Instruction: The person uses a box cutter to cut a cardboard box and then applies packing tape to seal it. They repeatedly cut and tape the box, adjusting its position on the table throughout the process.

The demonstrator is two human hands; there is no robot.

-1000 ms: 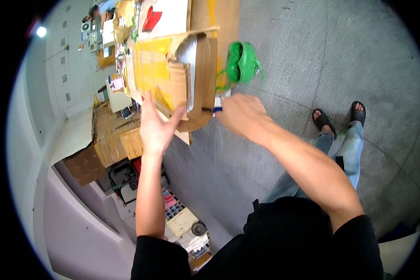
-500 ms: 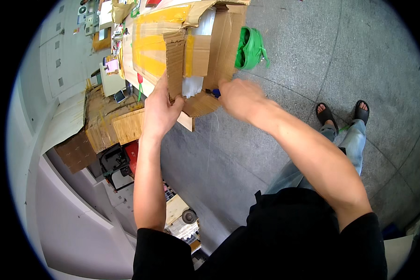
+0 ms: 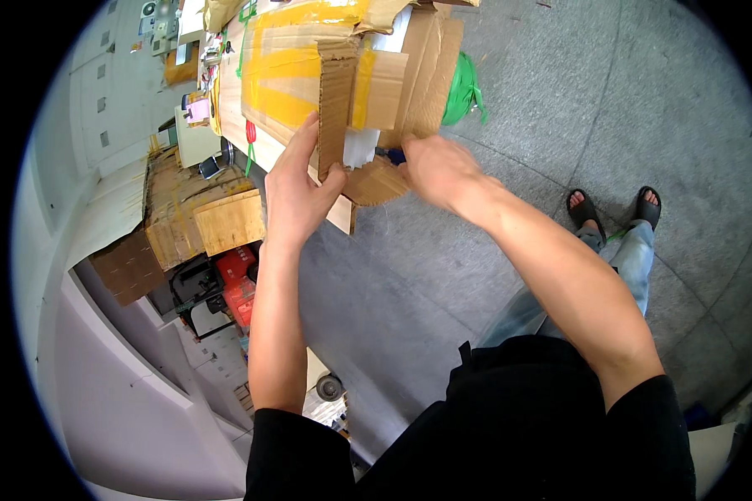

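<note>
A cardboard box (image 3: 284, 67) patched with yellow tape lies on the table with its near end open. My left hand (image 3: 297, 196) grips the upright left flap (image 3: 335, 108), thumb on one side and fingers on the other. My right hand (image 3: 444, 171) is closed around a blue utility knife (image 3: 395, 156), mostly hidden in the fist, its dark tip pointing into the opening. That tip is close to the right wall (image 3: 430, 79) and the lower flap (image 3: 378, 182). Inside, a smaller brown cardboard piece (image 3: 386, 90) and white material (image 3: 361, 149) show.
The wooden table edge (image 3: 340, 215) sticks out under the box. Beyond the box's right side is a green plastic bundle (image 3: 461, 90) by the grey floor. Tools and loose items crowd the table's far left. A red machine (image 3: 238, 284) and cardboard-covered stack (image 3: 171, 209) stand left.
In the picture the box and both hands have shifted slightly right. My left fingers are more stretched along the flap, and the knife sits a little higher in the opening.
</note>
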